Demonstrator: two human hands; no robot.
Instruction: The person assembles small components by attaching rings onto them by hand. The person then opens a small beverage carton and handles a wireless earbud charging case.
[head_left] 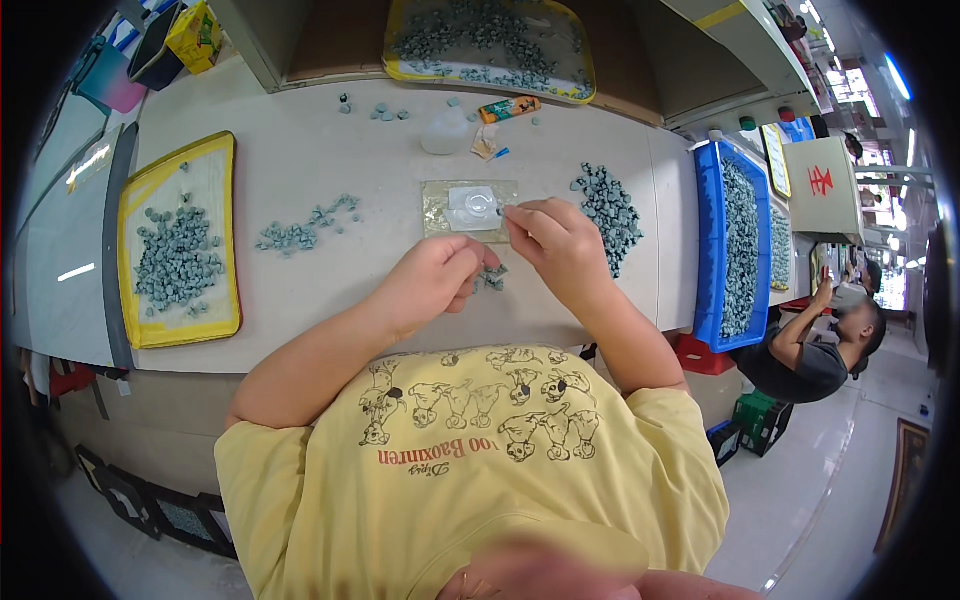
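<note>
The person sits at a pale table (330, 160) and both hands work just in front of a small square plate (470, 209), which has a clear round piece on it. I take this plate as the landmark.

The right hand (556, 243) is at the plate's right front corner. Its fingers are pinched together at the plate's edge, but what they pinch is too small to tell. The left hand (432, 281) is nearer to the person than the plate, curled closed, and a few small grey-green parts (493, 278) show between the two hands, touching the left fingertips (it seems the hand holds some of them, but I cannot tell how many).

To the right of the plate lies a loose pile (607, 213) of the same grey-green parts. To the left of the plate there is a thinner scattered row (305, 228) of them, and far to the left a yellow tray (178, 242) with more parts inside. Behind the plate stand a small clear bottle (446, 131) and a second yellow tray (489, 45). Far to the right of the plate a blue bin (708, 230) is full of parts.
</note>
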